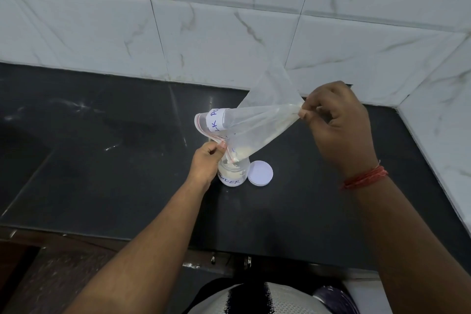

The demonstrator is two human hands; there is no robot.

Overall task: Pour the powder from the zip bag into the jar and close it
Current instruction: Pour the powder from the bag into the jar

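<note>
Pinching zip bag (257, 120), both hands (336, 120).

The white label on the zip bag (254, 123) carries blue handwriting, of which only "LK" and "PO" can be read as it curves round the plastic. The white label on the jar (233, 176) shows blue handwritten letters "WDER", the start hidden.

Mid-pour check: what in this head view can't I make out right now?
- Jar mouth, head view: hidden behind the zip bag corner and left hand.
- Jar label: its start hidden by the left hand.
- Bag label: curls around the fold, partly unreadable.
- Lid thread: faces away.
- Right hand grip: fingertips bunch the plastic, contact unclear.
</note>
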